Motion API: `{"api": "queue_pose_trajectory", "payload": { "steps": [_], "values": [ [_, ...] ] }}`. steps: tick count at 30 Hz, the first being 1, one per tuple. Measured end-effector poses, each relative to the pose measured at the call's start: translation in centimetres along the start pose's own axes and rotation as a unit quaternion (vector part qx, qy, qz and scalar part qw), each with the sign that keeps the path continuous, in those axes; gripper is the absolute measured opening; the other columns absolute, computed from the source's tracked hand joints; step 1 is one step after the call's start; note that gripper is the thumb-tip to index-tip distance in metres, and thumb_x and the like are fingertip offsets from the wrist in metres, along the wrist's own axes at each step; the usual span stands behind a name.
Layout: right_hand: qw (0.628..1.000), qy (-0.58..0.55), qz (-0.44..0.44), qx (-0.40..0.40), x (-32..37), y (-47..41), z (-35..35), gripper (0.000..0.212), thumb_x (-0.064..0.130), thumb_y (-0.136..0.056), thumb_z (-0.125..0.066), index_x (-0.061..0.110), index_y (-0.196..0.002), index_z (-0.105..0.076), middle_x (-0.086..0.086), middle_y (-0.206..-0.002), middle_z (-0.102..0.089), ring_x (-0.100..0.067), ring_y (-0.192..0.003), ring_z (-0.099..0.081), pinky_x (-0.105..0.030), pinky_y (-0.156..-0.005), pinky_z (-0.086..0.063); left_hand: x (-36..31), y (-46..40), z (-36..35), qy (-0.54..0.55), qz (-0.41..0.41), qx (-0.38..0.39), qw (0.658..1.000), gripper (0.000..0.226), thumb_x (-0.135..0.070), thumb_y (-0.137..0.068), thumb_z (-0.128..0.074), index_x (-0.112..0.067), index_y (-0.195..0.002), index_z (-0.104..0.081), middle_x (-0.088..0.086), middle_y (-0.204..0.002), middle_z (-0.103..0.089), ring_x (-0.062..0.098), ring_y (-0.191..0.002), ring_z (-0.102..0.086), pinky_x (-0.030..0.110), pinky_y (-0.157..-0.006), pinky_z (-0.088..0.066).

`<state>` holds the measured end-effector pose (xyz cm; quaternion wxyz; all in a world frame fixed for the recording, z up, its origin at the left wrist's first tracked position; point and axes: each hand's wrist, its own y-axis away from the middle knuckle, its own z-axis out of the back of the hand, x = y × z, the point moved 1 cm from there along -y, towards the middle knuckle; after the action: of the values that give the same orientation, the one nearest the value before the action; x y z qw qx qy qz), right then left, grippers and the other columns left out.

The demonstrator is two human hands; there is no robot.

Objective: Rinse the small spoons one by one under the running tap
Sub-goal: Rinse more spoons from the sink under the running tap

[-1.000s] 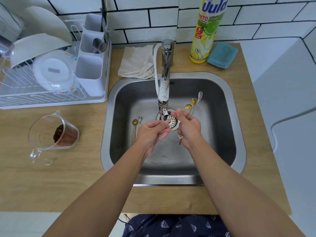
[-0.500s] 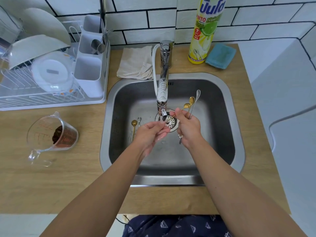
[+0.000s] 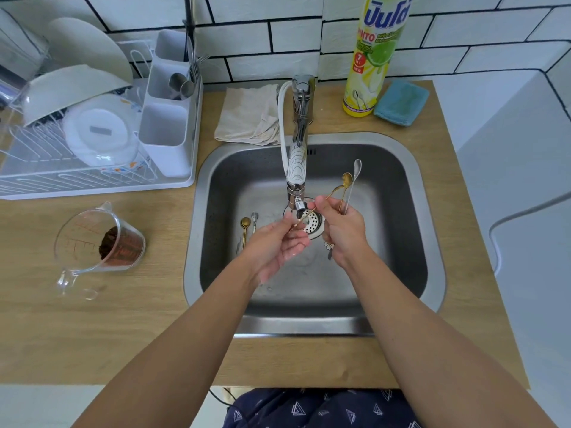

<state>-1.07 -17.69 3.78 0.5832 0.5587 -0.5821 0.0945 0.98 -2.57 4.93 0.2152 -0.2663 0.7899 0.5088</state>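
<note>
White wire dish rack [image 3: 92,177] at far left of the wooden tabletop [image 3: 123,319], bowls and plates stacked in it. In front, clear glass measuring jug [image 3: 99,242] with dark brown contents. Square stainless steel sink [image 3: 401,273]: on its floor, left of the drain, one small gold spoon [image 3: 245,227] lying beside one small silver spoon [image 3: 254,220]. Left hand [image 3: 275,245] under the chrome tap [image 3: 298,168], fingers pinched on a thin gold spoon handle [image 3: 304,216] at the spout; palm wet. Water stream itself hard to make out. Right hand [image 3: 341,230] closed on a bunch of small spoons [image 3: 347,186], two gold and one silver, bowls fanned upward. Behind the sink: beige folded cloth [image 3: 247,118], yellow dish-soap bottle [image 3: 370,57], blue sponge [image 3: 401,103].
</note>
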Motion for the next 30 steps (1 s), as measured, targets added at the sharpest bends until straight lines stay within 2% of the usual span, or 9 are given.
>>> {"api": "queue_pose_trajectory", "payload": {
  "steps": [6,9,13,15,17,19,25,28,30],
  "values": [
    [0.999,0.007,-0.007,-0.044,-0.3,0.2,-0.4,0.024,0.022,-0.09,-0.081,0.001,-0.098,-0.072,-0.001,-0.075,-0.079,0.003,-0.037,-0.053,-0.009,-0.038,-0.039,0.6,0.2,0.2,-0.182,-0.086,0.018,0.979,0.028,-0.029,-0.105,-0.053,-0.008,-0.102,-0.07,0.002,-0.077,-0.072,0.015,-0.065,-0.068,0.024,-0.06,-0.054],
    [0.999,0.012,-0.014,-0.026,-0.4,0.4,-0.6,0.016,0.021,-0.092,-0.079,0.009,-0.082,-0.076,0.004,-0.063,-0.074,0.003,-0.035,-0.05,-0.011,-0.036,-0.037,0.8,0.0,0.6,-0.196,-0.09,-0.021,0.976,0.031,-0.037,-0.101,-0.06,-0.012,-0.086,-0.07,-0.001,-0.061,-0.061,0.013,-0.047,-0.055,0.022,-0.046,-0.043],
    [0.999,0.031,-0.017,-0.018,-0.5,0.9,-1.0,0.033,0.021,-0.093,-0.078,0.022,-0.06,-0.076,0.006,-0.058,-0.072,0.002,-0.034,-0.051,-0.013,-0.035,-0.038,0.8,-0.2,0.6,-0.18,-0.068,-0.042,0.98,0.036,-0.044,-0.095,-0.066,-0.012,-0.079,-0.07,-0.001,-0.057,-0.054,0.01,-0.041,-0.043,0.02,-0.039,-0.034],
    [0.999,0.015,-0.016,-0.032,-0.3,0.9,-0.9,0.019,0.019,-0.093,-0.078,0.015,-0.075,-0.074,0.003,-0.066,-0.076,0.002,-0.036,-0.052,-0.012,-0.037,-0.039,0.6,-0.1,0.6,-0.151,-0.058,0.005,0.987,0.027,-0.031,-0.1,-0.061,-0.007,-0.094,-0.071,0.002,-0.07,-0.064,0.011,-0.051,-0.058,0.019,-0.046,-0.044],
    [0.999,0.013,-0.016,-0.047,-0.1,0.8,-0.7,0.015,0.021,-0.092,-0.078,0.01,-0.09,-0.068,-0.001,-0.077,-0.08,0.003,-0.037,-0.052,-0.01,-0.038,-0.039,0.4,0.2,0.8,-0.112,-0.038,0.062,0.991,0.022,-0.017,-0.103,-0.055,-0.002,-0.114,-0.067,0.011,-0.092,-0.074,0.017,-0.078,-0.075,0.02,-0.064,-0.057],
    [0.999,0.011,-0.013,-0.049,-0.1,0.7,-0.4,0.016,0.021,-0.092,-0.078,0.011,-0.091,-0.066,-0.003,-0.082,-0.081,0.003,-0.037,-0.052,-0.009,-0.039,-0.04,0.3,0.4,1.0,-0.087,-0.029,0.087,0.992,0.025,-0.011,-0.104,-0.052,0.001,-0.123,-0.063,0.015,-0.101,-0.077,0.023,-0.094,-0.076,0.023,-0.073,-0.06],
    [1.0,-0.003,-0.011,-0.015,0.0,1.0,-1.3,0.038,0.017,-0.093,-0.078,0.025,-0.055,-0.077,-0.002,-0.08,-0.081,-0.009,-0.06,-0.071,-0.019,-0.051,-0.053,0.3,-0.1,0.2,-0.094,-0.077,-0.028,0.992,0.022,-0.027,-0.096,-0.066,-0.006,-0.096,-0.074,0.002,-0.065,-0.068,0.012,-0.057,-0.069,0.017,-0.049,-0.053],
    [1.0,-0.016,-0.016,-0.019,0.3,0.9,-1.2,0.029,0.017,-0.092,-0.079,0.021,-0.063,-0.077,-0.005,-0.082,-0.081,-0.015,-0.068,-0.075,-0.025,-0.058,-0.058,0.4,-0.2,0.3,-0.081,-0.072,0.004,0.994,0.018,-0.021,-0.097,-0.066,-0.004,-0.099,-0.072,0.01,-0.081,-0.076,0.016,-0.072,-0.076,0.018,-0.058,-0.057],
    [0.999,-0.028,-0.018,-0.031,0.5,0.9,-0.9,0.014,0.018,-0.091,-0.08,0.016,-0.082,-0.069,-0.007,-0.085,-0.082,-0.008,-0.055,-0.07,-0.019,-0.048,-0.052,0.4,-0.1,0.5,-0.068,-0.056,0.062,0.994,0.019,-0.015,-0.1,-0.06,-0.001,-0.111,-0.068,0.014,-0.099,-0.078,0.023,-0.094,-0.076,0.022,-0.072,-0.059]
  ]
}}
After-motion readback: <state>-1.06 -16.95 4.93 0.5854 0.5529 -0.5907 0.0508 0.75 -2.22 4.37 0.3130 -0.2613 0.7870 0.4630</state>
